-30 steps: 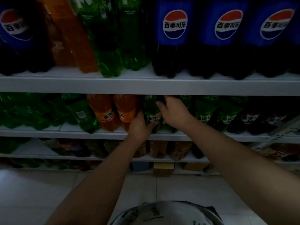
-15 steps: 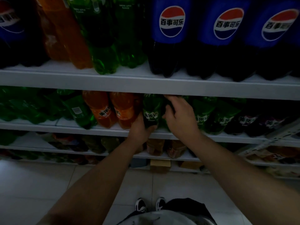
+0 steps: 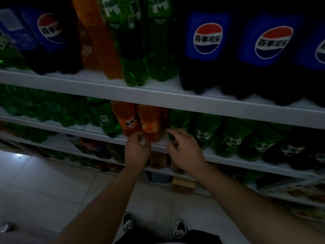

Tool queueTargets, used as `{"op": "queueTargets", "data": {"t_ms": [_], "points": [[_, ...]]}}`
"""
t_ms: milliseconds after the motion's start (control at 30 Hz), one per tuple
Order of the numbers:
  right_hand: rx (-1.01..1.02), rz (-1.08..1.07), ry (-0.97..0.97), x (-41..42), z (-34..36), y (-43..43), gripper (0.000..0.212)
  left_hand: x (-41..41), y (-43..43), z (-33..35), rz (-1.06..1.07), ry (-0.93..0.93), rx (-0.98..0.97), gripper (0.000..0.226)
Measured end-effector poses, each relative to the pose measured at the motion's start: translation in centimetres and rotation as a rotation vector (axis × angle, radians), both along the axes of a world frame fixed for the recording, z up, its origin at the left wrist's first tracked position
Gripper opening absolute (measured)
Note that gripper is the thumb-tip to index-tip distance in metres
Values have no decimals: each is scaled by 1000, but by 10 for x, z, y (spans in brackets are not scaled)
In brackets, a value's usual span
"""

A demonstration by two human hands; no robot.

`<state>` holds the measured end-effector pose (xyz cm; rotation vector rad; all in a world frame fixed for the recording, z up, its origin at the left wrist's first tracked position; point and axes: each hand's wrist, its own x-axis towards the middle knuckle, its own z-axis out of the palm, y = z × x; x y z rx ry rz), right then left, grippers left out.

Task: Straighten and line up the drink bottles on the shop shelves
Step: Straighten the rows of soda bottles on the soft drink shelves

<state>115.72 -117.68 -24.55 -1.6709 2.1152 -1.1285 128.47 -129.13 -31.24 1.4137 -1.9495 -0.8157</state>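
Both hands are at the front lip of the middle shelf (image 3: 218,160), where the two orange bottles (image 3: 151,123) stand side by side, with a green bottle (image 3: 180,120) just to their right. The left hand (image 3: 137,149) sits low in front of the orange pair and the right hand (image 3: 185,152) in front of the green one. Each grip is loosely curled and holds nothing, though in this dim light I cannot tell whether a fingertip grazes the plastic. To do this step well, I would take each bottle low on its body, turn the label to the front and slide it, not lift it, until its base meets the same line as the green row (image 3: 204,131) further right. The green bottle with its barcode showing (image 3: 105,120), left of the orange pair, seems to lean and probably needs the same care. The bottles stand close, so a firm, slow push should keep the neighbours from tipping.
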Motion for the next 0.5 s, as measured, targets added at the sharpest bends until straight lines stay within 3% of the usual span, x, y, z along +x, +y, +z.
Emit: {"op": "queueTargets", "data": {"t_ms": [100, 233, 333, 500], "points": [[-28, -18, -60, 19, 4, -27, 43, 4, -8, 10, -129, 106, -39, 38], [-19, -165, -277, 48, -5, -62, 45, 10, -8, 13, -376, 247, -2, 54], [-39, -317, -400, 61, -14, -80, 51, 19, -10, 5, -472, 237, 60, 64], [-57, -532, -482, 71, -25, -98, 70, 45, -40, -5, -557, 194, -24, 60]]}}
